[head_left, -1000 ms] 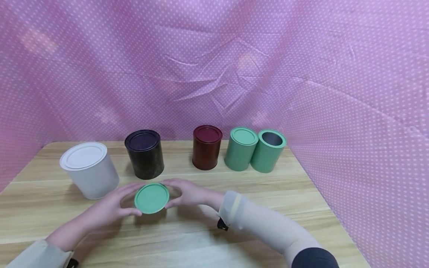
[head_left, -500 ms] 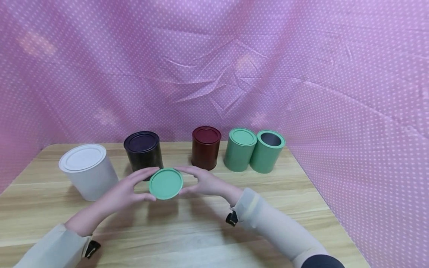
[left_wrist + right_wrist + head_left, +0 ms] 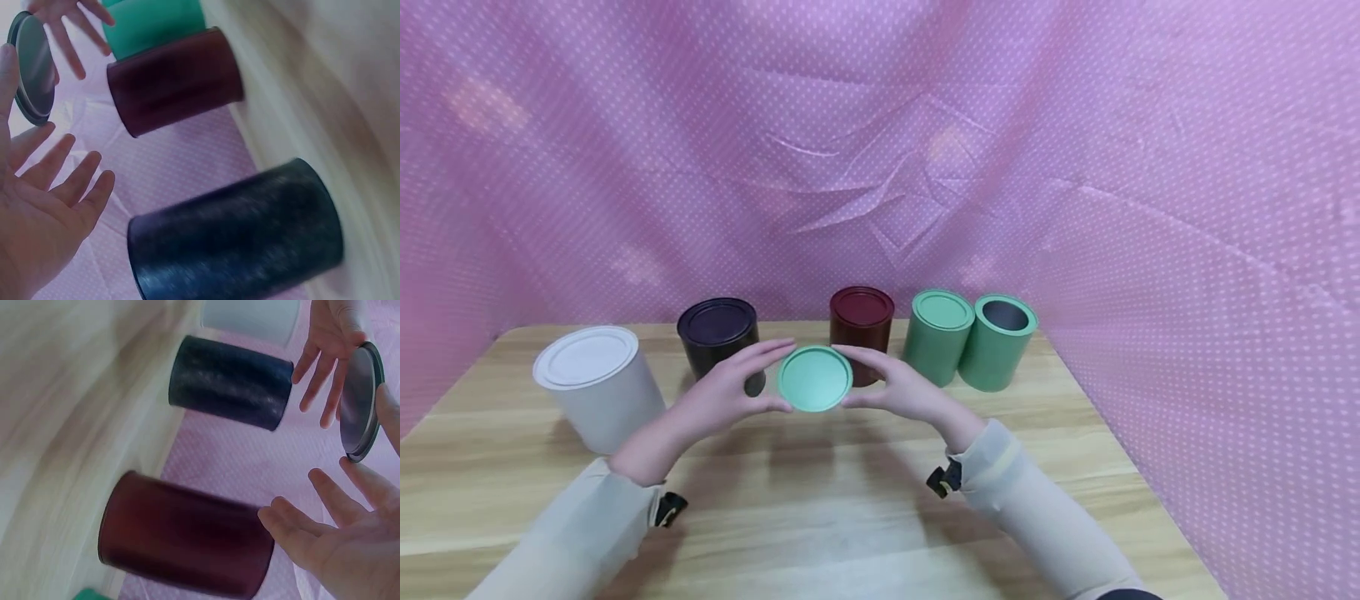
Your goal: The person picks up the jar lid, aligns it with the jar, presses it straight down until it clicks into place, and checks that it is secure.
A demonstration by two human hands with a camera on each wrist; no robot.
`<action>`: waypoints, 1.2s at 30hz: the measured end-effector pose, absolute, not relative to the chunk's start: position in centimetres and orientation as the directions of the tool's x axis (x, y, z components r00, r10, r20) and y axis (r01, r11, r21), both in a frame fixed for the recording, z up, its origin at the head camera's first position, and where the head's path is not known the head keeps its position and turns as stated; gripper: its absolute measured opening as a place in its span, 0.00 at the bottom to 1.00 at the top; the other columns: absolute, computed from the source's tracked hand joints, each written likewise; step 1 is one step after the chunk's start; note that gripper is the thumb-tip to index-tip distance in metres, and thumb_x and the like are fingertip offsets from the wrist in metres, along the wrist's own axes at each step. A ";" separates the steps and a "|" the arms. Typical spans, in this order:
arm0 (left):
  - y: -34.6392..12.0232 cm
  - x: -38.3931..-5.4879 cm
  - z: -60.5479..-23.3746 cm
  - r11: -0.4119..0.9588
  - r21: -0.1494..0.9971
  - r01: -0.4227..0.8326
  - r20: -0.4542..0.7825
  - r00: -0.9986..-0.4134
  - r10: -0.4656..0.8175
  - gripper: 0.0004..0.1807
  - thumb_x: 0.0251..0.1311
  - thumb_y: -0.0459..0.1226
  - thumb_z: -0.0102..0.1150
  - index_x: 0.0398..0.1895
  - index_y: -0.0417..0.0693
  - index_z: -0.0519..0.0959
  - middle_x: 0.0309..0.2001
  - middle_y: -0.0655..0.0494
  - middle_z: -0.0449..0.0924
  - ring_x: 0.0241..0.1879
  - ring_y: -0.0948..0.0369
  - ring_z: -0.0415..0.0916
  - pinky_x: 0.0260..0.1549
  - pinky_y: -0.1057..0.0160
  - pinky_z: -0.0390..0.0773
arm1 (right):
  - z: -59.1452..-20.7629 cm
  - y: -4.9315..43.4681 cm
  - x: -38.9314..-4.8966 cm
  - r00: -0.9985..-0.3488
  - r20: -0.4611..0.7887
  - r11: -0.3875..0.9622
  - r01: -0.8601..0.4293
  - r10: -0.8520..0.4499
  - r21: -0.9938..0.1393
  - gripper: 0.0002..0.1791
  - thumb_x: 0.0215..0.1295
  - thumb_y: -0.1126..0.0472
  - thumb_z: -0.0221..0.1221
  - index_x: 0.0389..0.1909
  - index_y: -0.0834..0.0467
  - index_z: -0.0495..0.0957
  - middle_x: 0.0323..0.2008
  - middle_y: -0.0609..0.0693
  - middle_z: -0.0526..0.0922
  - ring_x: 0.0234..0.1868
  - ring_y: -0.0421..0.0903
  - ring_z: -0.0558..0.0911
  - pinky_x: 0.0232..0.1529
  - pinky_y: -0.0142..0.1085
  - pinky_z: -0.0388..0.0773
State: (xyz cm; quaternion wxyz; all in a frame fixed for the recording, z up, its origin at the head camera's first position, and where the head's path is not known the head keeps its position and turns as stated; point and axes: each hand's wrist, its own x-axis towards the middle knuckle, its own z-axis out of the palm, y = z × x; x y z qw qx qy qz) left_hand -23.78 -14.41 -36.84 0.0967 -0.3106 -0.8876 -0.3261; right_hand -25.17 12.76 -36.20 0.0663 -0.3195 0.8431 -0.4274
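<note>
A round green lid [image 3: 815, 379] is held up above the table, its flat top turned toward the head camera. My left hand [image 3: 730, 383] grips its rim from the left, and my right hand [image 3: 906, 387] grips it from the right, each between thumb and index finger. In the left wrist view the grey underside of the lid [image 3: 37, 69] shows, and the other fingers are spread. Behind the right hand stands a dark red can [image 3: 861, 308], partly covered. Just behind the left hand is a black can [image 3: 717, 325].
At the back right a lidded green can [image 3: 938, 342] stands against an uncovered green can [image 3: 996, 354] with a dark inside. A large white can [image 3: 602, 383] is at the left of the wooden table [image 3: 820, 533]. Pink dotted cloth [image 3: 880, 167] hangs behind and at the sides.
Both hands have carried the green lid to the right, upward and away from the body, keeping their grip on its rim. The cans stay in place.
</note>
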 end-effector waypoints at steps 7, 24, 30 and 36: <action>-11.9 -24.7 -35.4 0.575 0.535 0.618 0.409 -0.786 0.464 0.41 0.46 0.43 0.73 0.66 0.44 0.70 0.67 0.43 0.68 0.65 0.44 0.67 0.60 0.42 0.70 | -35.1 15.2 -25.4 -0.808 0.213 0.417 -0.485 -0.549 -0.769 0.39 0.58 0.60 0.68 0.71 0.51 0.64 0.69 0.50 0.68 0.70 0.51 0.65 0.68 0.53 0.63; -4.1 -26.9 -33.3 0.488 0.599 0.635 0.484 -0.772 0.411 0.35 0.52 0.43 0.71 0.65 0.45 0.73 0.65 0.48 0.71 0.67 0.51 0.66 0.66 0.49 0.66 | -33.9 22.2 -26.0 -0.867 0.276 0.372 -0.439 -0.416 -0.818 0.40 0.62 0.65 0.63 0.74 0.53 0.57 0.74 0.54 0.57 0.74 0.54 0.57 0.72 0.51 0.58; -1.7 -27.9 -32.9 0.467 0.583 0.665 0.503 -0.747 0.436 0.35 0.53 0.43 0.70 0.65 0.45 0.73 0.66 0.48 0.71 0.68 0.52 0.65 0.67 0.51 0.65 | -33.6 24.3 -25.9 -0.884 0.280 0.388 -0.424 -0.376 -0.818 0.40 0.64 0.65 0.62 0.75 0.52 0.56 0.73 0.58 0.58 0.72 0.60 0.61 0.71 0.56 0.57; 0.5 -28.8 -32.4 0.457 0.588 0.667 0.462 -0.741 0.488 0.35 0.56 0.45 0.68 0.67 0.45 0.70 0.67 0.47 0.69 0.68 0.52 0.66 0.67 0.53 0.66 | -32.8 26.4 -25.7 -0.896 0.282 0.413 -0.413 -0.343 -0.812 0.39 0.65 0.65 0.61 0.75 0.52 0.55 0.74 0.58 0.57 0.74 0.60 0.57 0.72 0.57 0.54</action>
